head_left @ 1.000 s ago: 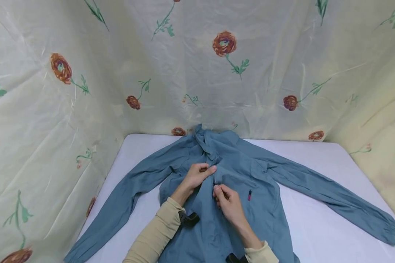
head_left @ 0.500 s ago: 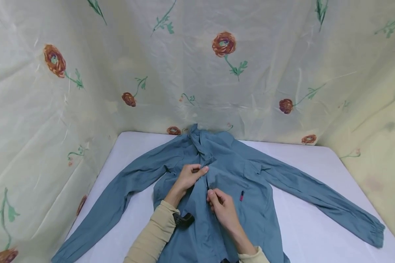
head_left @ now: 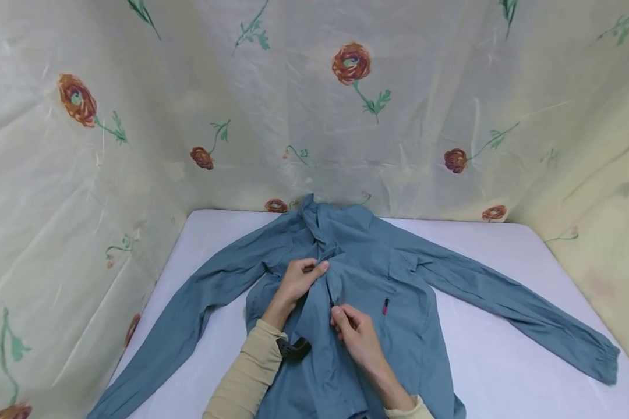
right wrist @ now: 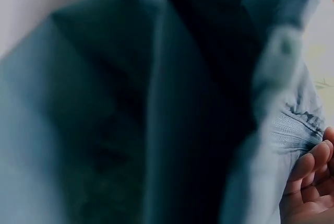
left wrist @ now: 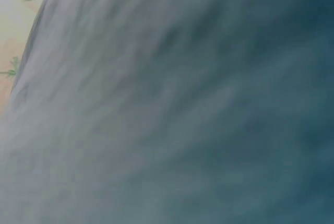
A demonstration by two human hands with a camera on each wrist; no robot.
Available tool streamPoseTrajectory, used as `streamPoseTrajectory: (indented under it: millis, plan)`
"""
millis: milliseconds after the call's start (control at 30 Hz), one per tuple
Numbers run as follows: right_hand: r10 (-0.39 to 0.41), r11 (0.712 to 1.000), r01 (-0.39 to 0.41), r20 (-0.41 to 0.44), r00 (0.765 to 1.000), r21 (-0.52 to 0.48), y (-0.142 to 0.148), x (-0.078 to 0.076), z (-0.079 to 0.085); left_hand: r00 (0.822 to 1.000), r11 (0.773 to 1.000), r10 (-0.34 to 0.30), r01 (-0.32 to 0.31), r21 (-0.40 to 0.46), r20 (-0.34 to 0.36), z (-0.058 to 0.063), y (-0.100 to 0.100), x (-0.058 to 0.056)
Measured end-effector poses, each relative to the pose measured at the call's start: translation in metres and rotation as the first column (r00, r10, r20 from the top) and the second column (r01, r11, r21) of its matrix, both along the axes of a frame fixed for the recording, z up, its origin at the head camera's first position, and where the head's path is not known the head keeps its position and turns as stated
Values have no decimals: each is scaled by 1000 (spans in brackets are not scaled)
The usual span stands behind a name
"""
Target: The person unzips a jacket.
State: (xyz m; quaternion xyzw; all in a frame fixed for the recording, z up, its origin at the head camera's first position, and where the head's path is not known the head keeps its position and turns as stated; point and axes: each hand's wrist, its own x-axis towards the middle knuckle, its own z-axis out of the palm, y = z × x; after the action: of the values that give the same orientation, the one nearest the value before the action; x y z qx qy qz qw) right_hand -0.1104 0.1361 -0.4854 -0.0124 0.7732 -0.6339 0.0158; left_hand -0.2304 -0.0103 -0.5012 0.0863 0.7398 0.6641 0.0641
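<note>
A blue-grey long-sleeved jacket (head_left: 367, 256) lies front up on the table, collar toward the back wall. My left hand (head_left: 296, 282) pinches the edge of its front flap at chest height. Lower down, my right hand (head_left: 359, 337) pinches the dark zipper pull (head_left: 332, 304) between thumb and curled forefinger. A dark line of zipper runs between the two hands. In the left wrist view, blurred jacket cloth (left wrist: 167, 109) fills nearly everything. The right wrist view shows folds of cloth (right wrist: 104, 104) close up, with curled fingers (right wrist: 308, 166) at its right edge.
The white table (head_left: 503, 244) meets a flower-patterned curtain (head_left: 241, 105) at the back and sides. Both sleeves are spread outward, the right-side one (head_left: 524, 297) reaching near the table edge. A small red tab (head_left: 385, 307) marks a chest pocket.
My right hand has slid down the jacket front, away from my left hand, and more dark zipper shows between them. My left hand keeps its pinch. The head view has shifted slightly.
</note>
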Motion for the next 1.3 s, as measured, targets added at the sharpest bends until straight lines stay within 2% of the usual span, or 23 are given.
streamPoseTrajectory:
  millis: [267, 367, 500, 667, 933, 1200, 1300]
  plan:
    - [22, 1000, -20, 97, 995, -19, -3, 13, 27, 1000, 1000, 28, -28, 6, -2, -4, 1, 0]
    - [12, 1000, -11, 128, 992, -9, -3, 15, 31, 1000, 1000, 26, -26, 2, 7, -6, 2, 1]
    - [3, 1000, -1, 136, 991, -13, -4, 18, 30, 1000, 1000, 21, -21, 0, 12, -7, 2, 3]
    - [7, 1000, -4, 130, 991, -30, -3, 18, 25, 998, 999, 49, -49, 7, 40, -5, 2, 4]
    - [2, 1000, 0, 97, 995, -23, 0, 14, 1, 997, 998, 62, -63, 30, 41, -3, 0, -2]
    - [43, 999, -38, 149, 988, -35, -2, 29, 21, 996, 996, 73, -75, 41, 53, -5, -1, -3]
    - [39, 999, -35, 153, 988, -24, -2, 31, 19, 995, 996, 79, -81, 42, 52, -6, -3, -3]
